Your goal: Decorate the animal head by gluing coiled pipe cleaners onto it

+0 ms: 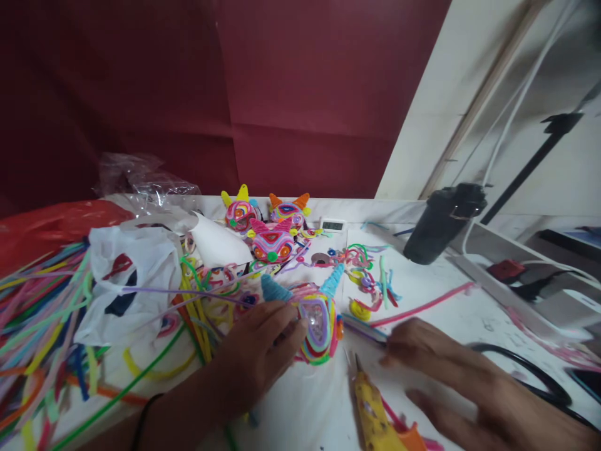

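Observation:
Under my left hand [263,351] is a pipe-cleaner animal head [320,322] with rows of coloured loops and two blue horns. The fingers and thumb of that hand grip its left side and hide part of it. To the right, my right hand [436,363] is slightly blurred, its thumb apart from the fingers. Its fingertips are beside the end of some pale blue and purple strips [364,329]; whether they touch cannot be made out. Between the hands lies a yellow glue gun [370,410], nozzle pointing away from me.
Finished pipe-cleaner heads [272,241] stand at the back, near a small digital clock [333,225]. Loose pipe cleaners [42,313] and a white plastic bag [131,250] crowd the left. On the right are a black bottle [441,222], a white tray [521,294] and black-handled scissors [535,369].

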